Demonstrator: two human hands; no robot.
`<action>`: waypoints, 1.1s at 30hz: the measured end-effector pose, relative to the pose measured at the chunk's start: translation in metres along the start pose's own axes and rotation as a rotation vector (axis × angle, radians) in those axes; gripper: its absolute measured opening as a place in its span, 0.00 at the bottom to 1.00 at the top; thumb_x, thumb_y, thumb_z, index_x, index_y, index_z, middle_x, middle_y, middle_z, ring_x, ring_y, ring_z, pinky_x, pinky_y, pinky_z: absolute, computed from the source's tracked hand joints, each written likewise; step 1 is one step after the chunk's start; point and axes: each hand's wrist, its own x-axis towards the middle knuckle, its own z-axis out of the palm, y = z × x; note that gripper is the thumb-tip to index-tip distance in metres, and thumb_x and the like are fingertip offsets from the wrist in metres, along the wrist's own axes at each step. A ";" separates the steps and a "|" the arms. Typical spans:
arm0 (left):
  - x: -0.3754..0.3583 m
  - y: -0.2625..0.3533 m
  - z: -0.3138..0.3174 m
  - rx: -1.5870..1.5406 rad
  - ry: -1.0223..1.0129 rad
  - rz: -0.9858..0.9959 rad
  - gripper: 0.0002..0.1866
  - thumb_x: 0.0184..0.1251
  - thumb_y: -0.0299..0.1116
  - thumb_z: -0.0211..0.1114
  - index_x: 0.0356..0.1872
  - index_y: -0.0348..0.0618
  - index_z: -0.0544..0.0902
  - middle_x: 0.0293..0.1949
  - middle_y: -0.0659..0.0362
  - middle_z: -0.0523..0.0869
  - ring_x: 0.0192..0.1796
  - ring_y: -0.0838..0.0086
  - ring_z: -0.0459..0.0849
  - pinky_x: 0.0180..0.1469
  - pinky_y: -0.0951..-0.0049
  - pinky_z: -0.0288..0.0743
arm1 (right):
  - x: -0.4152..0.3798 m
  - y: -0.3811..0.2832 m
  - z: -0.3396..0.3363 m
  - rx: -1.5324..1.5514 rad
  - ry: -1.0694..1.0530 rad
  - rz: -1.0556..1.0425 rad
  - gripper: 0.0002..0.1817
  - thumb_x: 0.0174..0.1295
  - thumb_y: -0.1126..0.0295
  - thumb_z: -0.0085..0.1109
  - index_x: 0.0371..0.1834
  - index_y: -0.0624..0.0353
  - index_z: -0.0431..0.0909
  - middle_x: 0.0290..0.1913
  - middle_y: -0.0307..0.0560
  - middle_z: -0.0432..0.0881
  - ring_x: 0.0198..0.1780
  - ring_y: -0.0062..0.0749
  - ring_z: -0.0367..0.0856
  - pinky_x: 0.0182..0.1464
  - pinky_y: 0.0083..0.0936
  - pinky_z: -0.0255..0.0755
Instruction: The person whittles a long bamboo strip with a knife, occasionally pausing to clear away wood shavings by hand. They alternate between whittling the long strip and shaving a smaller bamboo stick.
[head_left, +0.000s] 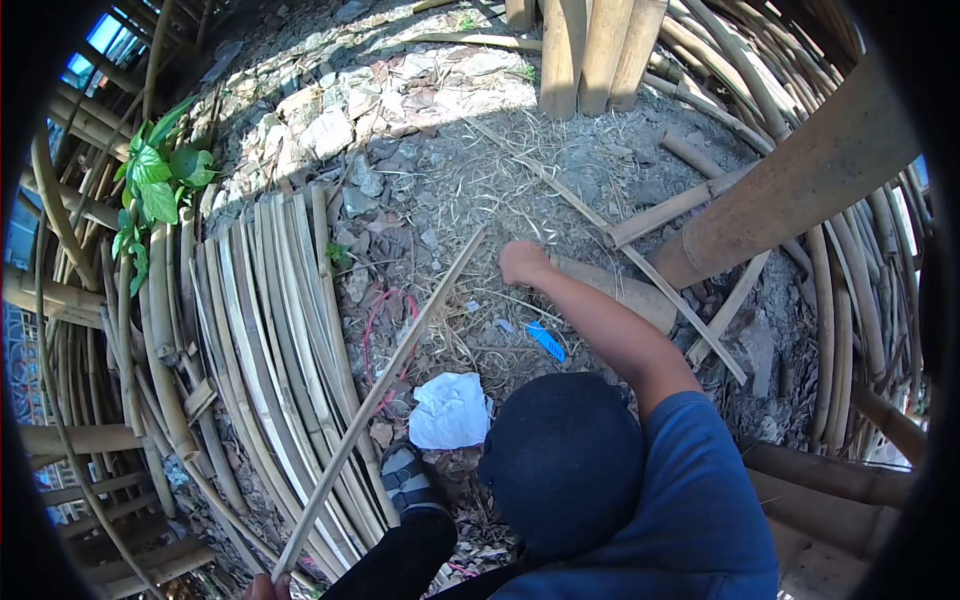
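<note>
My left hand (266, 588), partly cut off by the bottom edge, is closed round the lower end of a long bamboo strip (375, 400). The strip slants up and right, its far end just left of my right hand. My right hand (525, 263) is closed at the end of my outstretched arm; what it grips, if anything, is hidden. Beside it lies a wide bamboo piece (625, 297), partly behind my forearm. A blue slotted object (547, 341) is on the ground below this hand. Left of it sits a crumpled white sheet or bag (448, 411).
Many split bamboo strips (275, 310) lie at left, near my shoe (405, 482). A thick bamboo pole (790, 170) leans at right, beside crossed strips (735, 305). Upright posts (590, 60) stand ahead. A dark rounded shape (565, 465) blocks the lower middle.
</note>
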 end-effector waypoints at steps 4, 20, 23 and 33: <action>0.000 -0.007 0.003 0.014 0.019 -0.002 0.18 0.78 0.44 0.58 0.31 0.42 0.79 0.22 0.44 0.81 0.25 0.45 0.82 0.24 0.50 0.71 | 0.004 -0.001 -0.001 0.039 0.007 -0.013 0.16 0.59 0.71 0.58 0.47 0.68 0.86 0.53 0.67 0.85 0.55 0.56 0.86 0.56 0.42 0.81; 0.000 -0.038 0.009 -0.341 -0.121 -0.306 0.22 0.75 0.51 0.61 0.46 0.40 0.86 0.28 0.43 0.87 0.29 0.55 0.87 0.33 0.52 0.75 | -0.142 -0.019 -0.065 0.619 0.386 -0.223 0.31 0.77 0.47 0.44 0.37 0.70 0.78 0.28 0.70 0.81 0.38 0.66 0.83 0.47 0.52 0.72; 0.002 -0.045 0.021 -0.480 -0.094 -0.309 0.20 0.75 0.46 0.62 0.37 0.35 0.83 0.22 0.55 0.80 0.26 0.69 0.77 0.29 0.62 0.67 | -0.154 -0.025 -0.074 0.660 0.413 -0.226 0.30 0.76 0.47 0.45 0.35 0.68 0.77 0.25 0.66 0.80 0.34 0.62 0.82 0.43 0.50 0.72; 0.034 -0.039 0.005 -0.842 -0.001 -0.201 0.21 0.77 0.41 0.62 0.29 0.31 0.82 0.13 0.57 0.71 0.18 0.77 0.68 0.23 0.65 0.62 | -0.231 -0.102 -0.212 0.344 0.274 -0.694 0.25 0.74 0.49 0.54 0.37 0.65 0.78 0.23 0.54 0.76 0.27 0.43 0.76 0.36 0.41 0.69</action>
